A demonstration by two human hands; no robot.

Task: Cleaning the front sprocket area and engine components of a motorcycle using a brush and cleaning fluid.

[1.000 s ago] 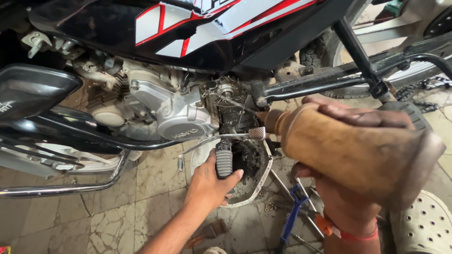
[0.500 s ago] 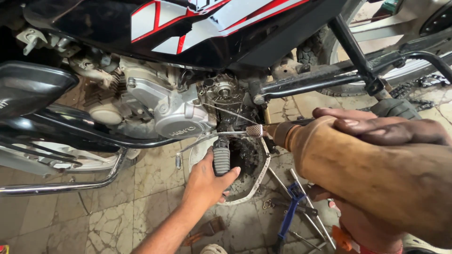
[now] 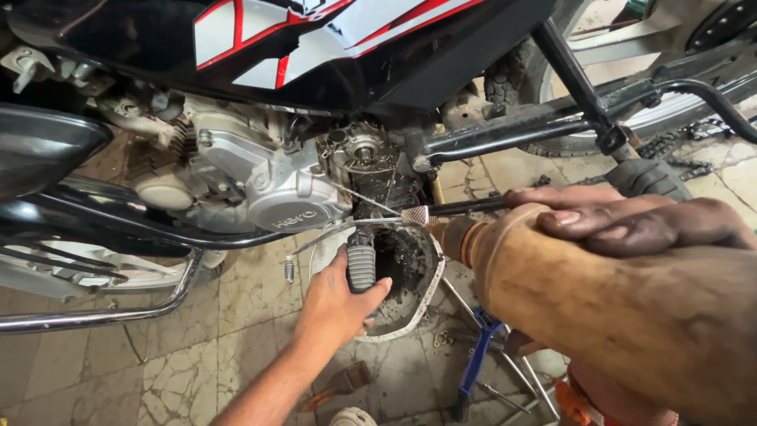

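Note:
My left hand (image 3: 335, 304) is shut around a ribbed grey rubber footpeg (image 3: 361, 267) under a motorcycle's engine (image 3: 268, 177). Just behind the peg sits a grimy, oil-blackened side cover (image 3: 406, 272) with a pale rim. My right hand (image 3: 631, 225), dark with grease, lies over a large tan-brown bottle (image 3: 568, 292) very close to the camera. The bottle's ribbed neck (image 3: 456, 237) points left at the dirty cover. Just above the neck, a black rod with a knurled metal tip (image 3: 415, 214) sticks out leftwards.
Above is a black tank with red and white stripes (image 3: 331, 39). A black frame tube (image 3: 512, 130) runs right toward the rear wheel and chain (image 3: 670, 146). A chrome guard bar (image 3: 102, 315) is at the lower left. Blue-handled tools (image 3: 477, 355) lie on the cracked stone floor.
The brown bottle and my right hand have come closer to the camera and further left, filling more of the view. My left hand has stayed on the footpeg.

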